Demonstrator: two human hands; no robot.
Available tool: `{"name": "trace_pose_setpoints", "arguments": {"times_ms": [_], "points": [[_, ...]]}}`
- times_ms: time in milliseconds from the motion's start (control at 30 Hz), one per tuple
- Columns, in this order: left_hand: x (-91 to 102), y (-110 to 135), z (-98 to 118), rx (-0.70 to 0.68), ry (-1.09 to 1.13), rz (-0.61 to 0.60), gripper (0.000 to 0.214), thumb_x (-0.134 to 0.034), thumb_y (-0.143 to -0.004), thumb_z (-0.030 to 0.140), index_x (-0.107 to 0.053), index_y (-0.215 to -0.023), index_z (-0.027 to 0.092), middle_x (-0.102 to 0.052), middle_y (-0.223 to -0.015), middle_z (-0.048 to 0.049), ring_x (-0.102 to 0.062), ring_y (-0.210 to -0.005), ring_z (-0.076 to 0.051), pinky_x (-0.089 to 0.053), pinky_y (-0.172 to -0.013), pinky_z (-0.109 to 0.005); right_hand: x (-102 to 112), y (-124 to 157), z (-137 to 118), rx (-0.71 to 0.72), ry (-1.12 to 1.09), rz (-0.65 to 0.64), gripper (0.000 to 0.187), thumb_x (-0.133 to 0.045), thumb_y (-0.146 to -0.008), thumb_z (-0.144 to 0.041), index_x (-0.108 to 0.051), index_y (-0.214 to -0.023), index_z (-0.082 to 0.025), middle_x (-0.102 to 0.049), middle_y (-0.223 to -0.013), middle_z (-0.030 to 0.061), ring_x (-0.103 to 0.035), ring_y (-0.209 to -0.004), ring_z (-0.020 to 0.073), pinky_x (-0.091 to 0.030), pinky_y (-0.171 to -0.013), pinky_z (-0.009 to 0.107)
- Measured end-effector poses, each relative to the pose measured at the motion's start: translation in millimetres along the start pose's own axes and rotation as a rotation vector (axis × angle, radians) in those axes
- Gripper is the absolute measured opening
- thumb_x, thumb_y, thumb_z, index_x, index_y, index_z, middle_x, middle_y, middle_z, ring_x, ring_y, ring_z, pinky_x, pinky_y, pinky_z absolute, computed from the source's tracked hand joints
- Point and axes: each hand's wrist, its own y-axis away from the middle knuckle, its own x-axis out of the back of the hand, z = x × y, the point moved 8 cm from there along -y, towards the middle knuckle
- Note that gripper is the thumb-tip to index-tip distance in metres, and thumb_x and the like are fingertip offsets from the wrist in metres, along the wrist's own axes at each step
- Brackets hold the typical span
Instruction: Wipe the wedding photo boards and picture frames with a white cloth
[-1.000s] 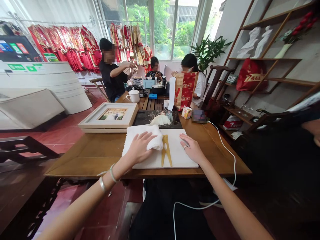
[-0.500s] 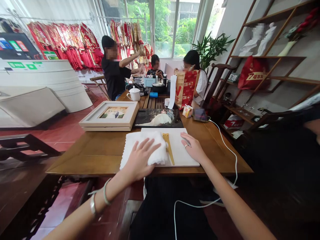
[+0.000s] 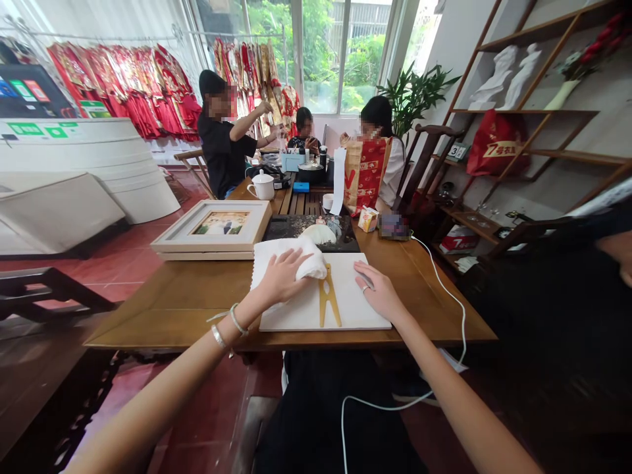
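My left hand (image 3: 285, 273) presses a bunched white cloth (image 3: 266, 252) against a flat white board (image 3: 296, 316) at the table's near edge. The cloth covers the board's far left part and folds under my fingers. On the board shows a gold two-legged shape (image 3: 328, 296), like a clothes peg; I cannot tell whether it is printed or lies loose. My right hand (image 3: 378, 289), with a ring, rests on the board's right side, fingers stretched and lying on it. A small grey patch (image 3: 368, 279) shows between its thumb and fingers, too indistinct to name.
Framed pictures (image 3: 212, 230) are stacked left on the wooden table (image 3: 197, 303); a dark picture panel (image 3: 276, 227) lies behind the board. A lidded white mug (image 3: 262, 185), a red paper bag (image 3: 368, 172) and a small carton (image 3: 368, 219) stand beyond. A white cable (image 3: 451, 289) crosses the right side. Several people sit farther back.
My left hand and the cloth have moved away from me, toward the board's far edge. The gold shape's second leg and the board's near left part are now uncovered. My right hand stays put.
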Motion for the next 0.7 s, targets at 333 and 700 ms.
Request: {"name": "trace_pose_setpoints", "arguments": {"times_ms": [333, 700], "points": [[-9.0, 87, 50, -0.092, 0.053, 0.092, 0.077, -0.054, -0.074, 0.032, -0.026, -0.146, 0.032, -0.020, -0.154, -0.0019, -0.016, -0.141, -0.031, -0.009, -0.111, -0.056, -1, -1, -1, 0.000, 0.001, 0.016, 0.033, -0.051, -0.083, -0.020, -0.066, -0.113, -0.021, -0.061, -0.126, 0.0083, -0.051, -0.124, 0.0233, -0.037, -0.109, 0.045], [-3.7, 39, 50, -0.079, 0.089, 0.000, 0.062, -0.045, -0.085, 0.033, -0.028, -0.145, 0.031, -0.025, -0.153, -0.0041, -0.018, -0.141, -0.029, -0.014, -0.110, -0.059, -1, -1, -4, 0.029, 0.018, 0.009, 0.034, -0.050, -0.084, -0.022, -0.065, -0.114, -0.018, -0.061, -0.126, 0.0120, -0.052, -0.123, 0.0247, -0.037, -0.108, 0.046]]}}
